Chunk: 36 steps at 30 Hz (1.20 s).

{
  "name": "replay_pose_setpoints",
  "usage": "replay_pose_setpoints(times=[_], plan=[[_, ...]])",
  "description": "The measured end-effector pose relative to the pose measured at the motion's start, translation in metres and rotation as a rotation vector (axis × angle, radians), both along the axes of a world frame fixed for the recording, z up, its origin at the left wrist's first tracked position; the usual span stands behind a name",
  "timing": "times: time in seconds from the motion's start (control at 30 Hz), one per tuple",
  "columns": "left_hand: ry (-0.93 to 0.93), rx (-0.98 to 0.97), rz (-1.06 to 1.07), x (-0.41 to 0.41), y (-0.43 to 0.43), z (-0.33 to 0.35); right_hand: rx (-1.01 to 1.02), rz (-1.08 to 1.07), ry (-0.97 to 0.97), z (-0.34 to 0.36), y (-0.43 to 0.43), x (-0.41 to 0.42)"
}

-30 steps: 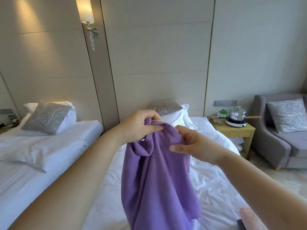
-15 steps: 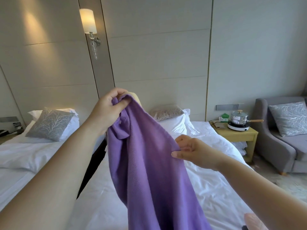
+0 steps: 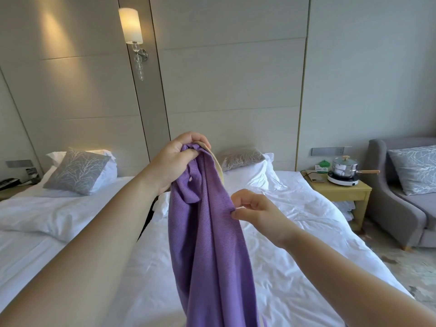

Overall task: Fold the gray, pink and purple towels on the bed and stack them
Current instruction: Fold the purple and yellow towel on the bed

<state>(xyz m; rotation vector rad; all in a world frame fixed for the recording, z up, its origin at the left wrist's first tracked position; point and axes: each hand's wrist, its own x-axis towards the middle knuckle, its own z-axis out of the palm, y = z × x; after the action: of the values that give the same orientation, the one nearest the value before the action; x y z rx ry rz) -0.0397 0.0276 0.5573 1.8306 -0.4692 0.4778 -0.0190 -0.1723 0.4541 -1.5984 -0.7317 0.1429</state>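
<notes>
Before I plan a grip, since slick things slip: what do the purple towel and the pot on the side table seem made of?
The purple towel: soft matte fabric, perhaps microfiber; fine woven ribs and a limp drape show. The pot: polished metal, likely stainless steel, by its bright reflections; its handle looks like pale matte wood.

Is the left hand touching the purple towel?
Touching. The head view shows the left hand with its fingers curled round the bunched top of the purple towel, which hangs down from that grip.
</notes>
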Motion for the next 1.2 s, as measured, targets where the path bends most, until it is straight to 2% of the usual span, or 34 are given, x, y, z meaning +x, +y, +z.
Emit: replay_pose_setpoints(times=[0.23,0.37,0.53,0.67,0.83,0.9,0.93,1.0,1.07,1.13,1.2], plan=[[0.011,0.120,-0.027,-0.005,-0.007,-0.002,0.078,0.099,-0.074,0.019,0.009,-0.009],[0.011,0.175,0.078,-0.006,-0.008,-0.001,0.144,0.114,-0.067,0.030,0.007,-0.011],[-0.058,0.181,0.191,-0.008,-0.008,0.002,0.077,0.002,-0.099,0.012,0.004,-0.006],[-0.126,0.166,0.252,-0.006,-0.013,0.005,-0.128,-0.030,-0.169,-0.008,-0.002,-0.004],[-0.157,0.104,0.357,0.002,-0.007,0.007,-0.262,-0.064,-0.054,-0.031,-0.015,0.004],[-0.176,0.067,0.410,0.006,0.001,0.007,-0.173,-0.054,0.022,-0.031,-0.022,0.006],[-0.178,0.051,0.462,0.008,0.008,0.006,-0.050,-0.051,0.073,-0.025,-0.026,0.008],[-0.118,0.044,0.601,0.014,0.025,0.005,0.266,-0.091,0.191,0.000,-0.036,0.011],[0.047,0.160,0.725,0.018,0.041,0.000,0.408,-0.129,0.209,0.031,-0.045,0.017],[0.206,0.262,0.684,0.017,0.041,-0.008,0.247,-0.115,0.104,0.055,-0.045,0.018],[0.266,0.241,0.415,0.012,0.021,-0.018,0.024,-0.049,0.021,0.066,-0.037,0.014]])
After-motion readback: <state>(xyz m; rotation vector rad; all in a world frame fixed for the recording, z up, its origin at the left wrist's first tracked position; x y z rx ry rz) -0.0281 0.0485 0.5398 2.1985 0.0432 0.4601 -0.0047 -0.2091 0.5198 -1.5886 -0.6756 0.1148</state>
